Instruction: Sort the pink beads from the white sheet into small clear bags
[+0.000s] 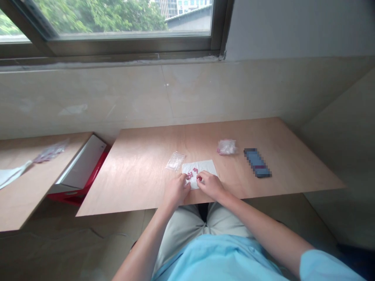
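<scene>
The step in hand looks like fine fingertip work over a white sheet (207, 166) on the worktop (140, 168), where small red pieces (195, 170) lie grouped between the two hands. The left hand (178, 189) is curled at the sheet's left edge, thumb and fingers near one another; whether it has hold of anything, I cannot tell. The right hand (211, 184) is partly closed, thumb and finger close together by a small red bit (200, 179), too small to tell whether it is gripped. A flat clear bag (175, 161) lies just beyond the left hand. Any next move calls for a light pinch and a steady sheet, so that neighbouring pieces are not knocked.
</scene>
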`<action>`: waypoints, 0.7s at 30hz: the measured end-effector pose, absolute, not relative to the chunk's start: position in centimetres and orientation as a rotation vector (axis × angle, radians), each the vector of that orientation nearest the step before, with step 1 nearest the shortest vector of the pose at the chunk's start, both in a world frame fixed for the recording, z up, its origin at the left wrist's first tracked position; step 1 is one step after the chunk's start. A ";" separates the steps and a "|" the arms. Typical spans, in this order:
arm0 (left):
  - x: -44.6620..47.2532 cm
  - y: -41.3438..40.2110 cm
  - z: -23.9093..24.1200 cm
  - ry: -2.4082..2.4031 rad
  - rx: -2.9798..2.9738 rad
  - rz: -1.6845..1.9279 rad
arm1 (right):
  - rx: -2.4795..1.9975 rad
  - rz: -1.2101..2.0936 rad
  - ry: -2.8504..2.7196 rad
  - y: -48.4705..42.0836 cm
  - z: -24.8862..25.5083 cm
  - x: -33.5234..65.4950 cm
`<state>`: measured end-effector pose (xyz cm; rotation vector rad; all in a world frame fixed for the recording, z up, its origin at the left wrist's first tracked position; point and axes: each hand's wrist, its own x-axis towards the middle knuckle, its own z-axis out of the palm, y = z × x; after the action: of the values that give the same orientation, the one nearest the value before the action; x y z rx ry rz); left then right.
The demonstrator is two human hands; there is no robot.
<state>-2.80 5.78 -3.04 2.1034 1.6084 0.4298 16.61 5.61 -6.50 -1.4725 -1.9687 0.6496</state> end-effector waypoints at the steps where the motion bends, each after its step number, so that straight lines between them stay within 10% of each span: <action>1: -2.8 5.7 -3.0 1.608 2.100 0.436 | -1.442 0.699 -1.887 5.7 -6.2 16.6; 9: -2.0 5.1 -2.6 1.561 2.070 0.492 | -1.150 0.969 -1.666 6.0 -3.4 15.7; 21: -2.7 5.9 -3.3 1.611 2.035 0.559 | -1.450 0.521 -2.291 5.5 -6.3 16.9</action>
<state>-2.73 5.86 -3.31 2.0352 1.6111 0.5591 16.90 5.53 -6.32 -1.4503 -2.2909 0.5208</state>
